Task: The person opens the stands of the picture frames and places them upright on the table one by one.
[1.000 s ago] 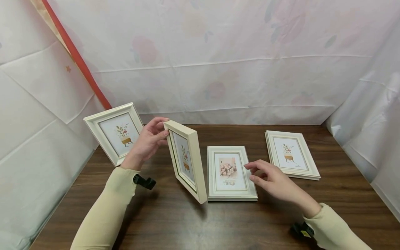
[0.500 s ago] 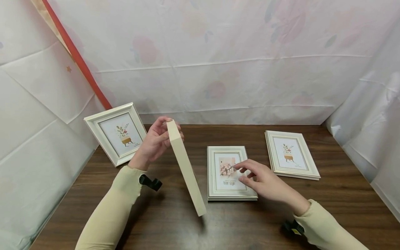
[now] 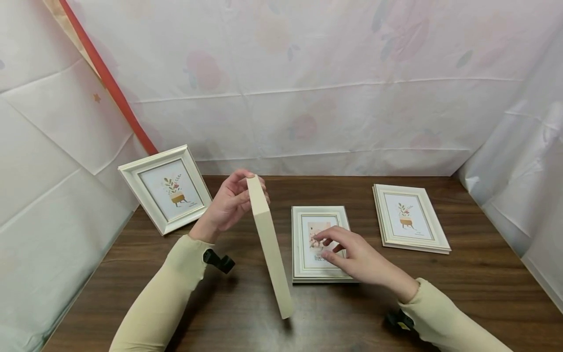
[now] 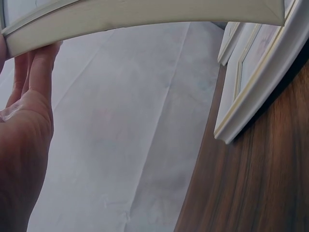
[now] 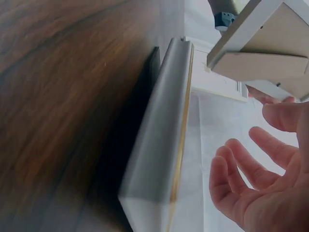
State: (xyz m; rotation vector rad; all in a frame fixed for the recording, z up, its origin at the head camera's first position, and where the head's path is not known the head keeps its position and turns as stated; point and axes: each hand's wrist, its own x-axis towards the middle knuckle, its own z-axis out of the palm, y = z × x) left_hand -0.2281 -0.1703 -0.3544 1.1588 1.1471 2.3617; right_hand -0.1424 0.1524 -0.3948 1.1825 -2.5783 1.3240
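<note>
My left hand [image 3: 226, 208] holds a cream photo frame [image 3: 271, 254] by its upper edge, thumb on the near side and fingers round the other. In the head view it is nearly edge-on, its lower corner close over the table. Its beige back, with the stand leg [image 5: 265, 65] at an angle to it, shows in the right wrist view. My right hand [image 3: 358, 256] hovers over the second photo frame [image 3: 297, 244], which lies face up with a pink flower picture. Its fingers are loosely bent, with nothing between them. That hand hides the frame's lower right part.
A third photo frame [image 3: 171, 190] with a plant picture stands tilted at the back left, partly behind my left hand. Another matching frame [image 3: 406, 217] lies face up at the back right. White sheeting [image 3: 316, 122] encloses the dark wooden table [image 3: 334, 322] behind and at the sides.
My left hand has moved right and turned the held frame from showing its picture to edge-on. My right hand has moved left over the flower-picture frame.
</note>
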